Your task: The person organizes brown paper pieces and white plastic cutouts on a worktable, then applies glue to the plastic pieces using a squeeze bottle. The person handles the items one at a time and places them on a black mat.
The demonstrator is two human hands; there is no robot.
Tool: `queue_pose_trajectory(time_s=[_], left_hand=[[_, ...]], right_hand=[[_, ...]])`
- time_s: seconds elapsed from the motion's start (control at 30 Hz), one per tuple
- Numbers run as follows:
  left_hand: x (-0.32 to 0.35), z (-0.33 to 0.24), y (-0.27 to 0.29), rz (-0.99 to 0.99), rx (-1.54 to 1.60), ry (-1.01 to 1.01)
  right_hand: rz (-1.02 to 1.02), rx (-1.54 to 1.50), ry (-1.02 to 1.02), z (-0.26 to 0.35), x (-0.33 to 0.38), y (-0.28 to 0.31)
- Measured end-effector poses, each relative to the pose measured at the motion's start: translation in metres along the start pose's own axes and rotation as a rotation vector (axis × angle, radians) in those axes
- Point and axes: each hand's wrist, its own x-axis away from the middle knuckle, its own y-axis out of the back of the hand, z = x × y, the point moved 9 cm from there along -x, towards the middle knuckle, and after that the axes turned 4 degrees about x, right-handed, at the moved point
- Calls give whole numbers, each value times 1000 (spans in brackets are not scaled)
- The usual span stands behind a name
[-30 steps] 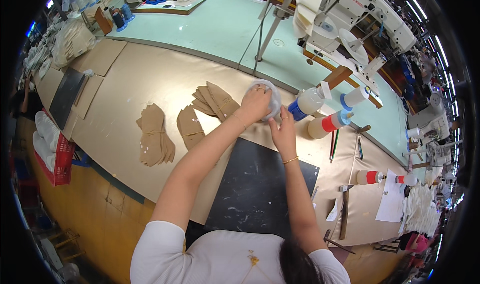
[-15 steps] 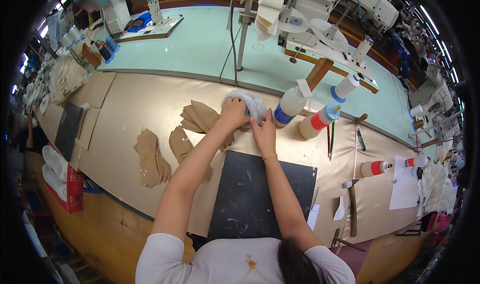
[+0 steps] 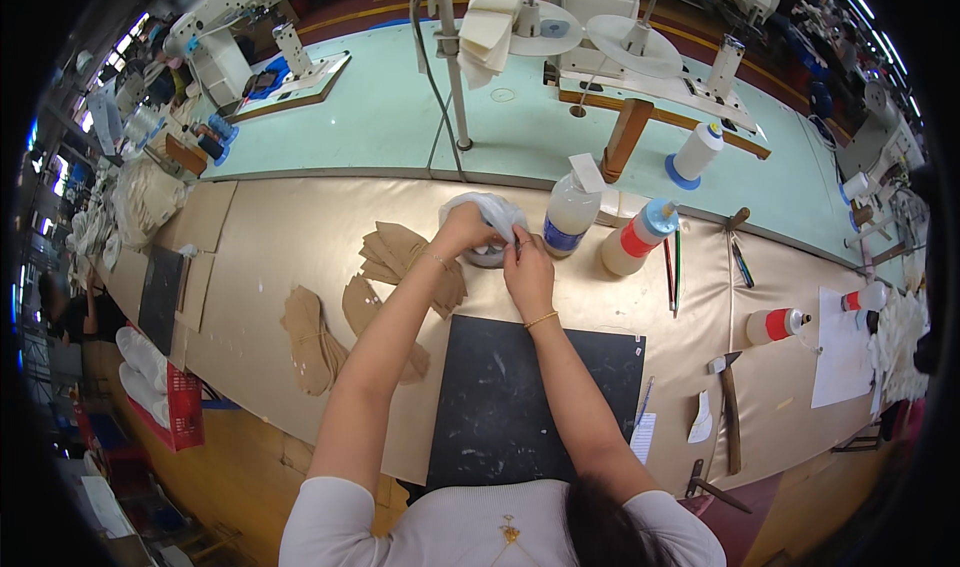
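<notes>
A thin, pale translucent plastic bag [image 3: 488, 207] stands on the table beyond my forearms, its mouth gaping toward me. My left hand [image 3: 468, 231] reaches into the mouth, and the bag hides its fingertips. Small whitish bits show inside, too small to name. At the bag's right edge my right hand [image 3: 528, 267] is closed, pinching the plastic between thumb and fingers. Left of the bag lie fanned brown paper-like pieces [image 3: 412, 257]. Two more brown stacks, one at the left [image 3: 312, 342] and one partly behind my left forearm [image 3: 362, 305], lie nearer.
A black board [image 3: 490, 397] lies under my right forearm. Right of the bag stand a clear bottle [image 3: 572, 217] and a red-banded bottle [image 3: 635, 242]. Farther right are pencils [image 3: 673, 272], a hammer [image 3: 732, 417] and a lying bottle [image 3: 775, 325]. Sewing machines [image 3: 300, 57] stand beyond on a green table.
The whole view has shifted slightly. The bag's mouth is spread wider, with my left hand lower inside it. My right fingers have closed on the bag's edge.
</notes>
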Motion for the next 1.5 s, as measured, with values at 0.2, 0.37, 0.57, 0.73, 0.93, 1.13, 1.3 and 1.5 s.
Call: queue_pose_trajectory(time_s=[0.2,0.37,0.57,0.73,0.93,1.13,1.3,1.5], left_hand=[[6,-1,6,-67,-18,-108],[12,4,12,-65,96,-115],[18,-6,10,-28,8,-76],[20,-3,9,30,309,-116],[20,13,14,52,664,78],[18,32,7,-30,958,230],[30,29,0,-164,979,253],[25,20,10,-25,763,59]], right_hand=[[-71,-52,119,2,0,-2],[-47,-126,122,1,1,-10],[-31,-165,129,1,-1,-10],[8,-256,68,-2,-1,-13],[17,-250,76,12,0,-7],[78,-298,20,18,3,-11],[30,-353,8,9,-2,-10],[-1,-336,36,12,1,-6]])
